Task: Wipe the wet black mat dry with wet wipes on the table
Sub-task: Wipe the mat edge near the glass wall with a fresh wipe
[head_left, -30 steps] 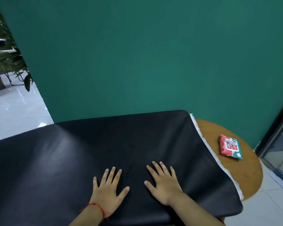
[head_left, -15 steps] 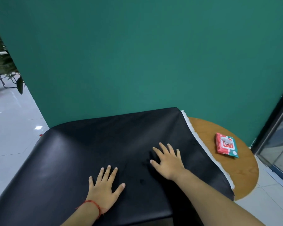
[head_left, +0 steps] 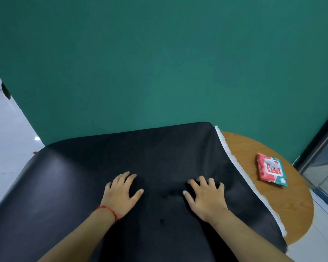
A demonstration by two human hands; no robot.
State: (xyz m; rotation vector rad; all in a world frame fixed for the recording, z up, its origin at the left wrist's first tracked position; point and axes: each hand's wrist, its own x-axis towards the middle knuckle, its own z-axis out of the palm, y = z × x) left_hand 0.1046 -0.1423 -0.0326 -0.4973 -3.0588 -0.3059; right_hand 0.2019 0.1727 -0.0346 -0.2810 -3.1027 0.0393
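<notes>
Two flat, empty: left hand (head_left: 121, 194), right hand (head_left: 206, 198) on black mat (head_left: 64, 186); wipes pack (head_left: 271, 170) apart.

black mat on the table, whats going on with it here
A person rests both hands on the black mat, left hand and right hand side by side, fingers spread. The mat covers most of the wooden table. The pack of wet wipes lies untouched on the bare wood to the right, so no wiping has begun.

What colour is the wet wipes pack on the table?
The wet wipes pack is red with teal edges, in the head view.
</notes>
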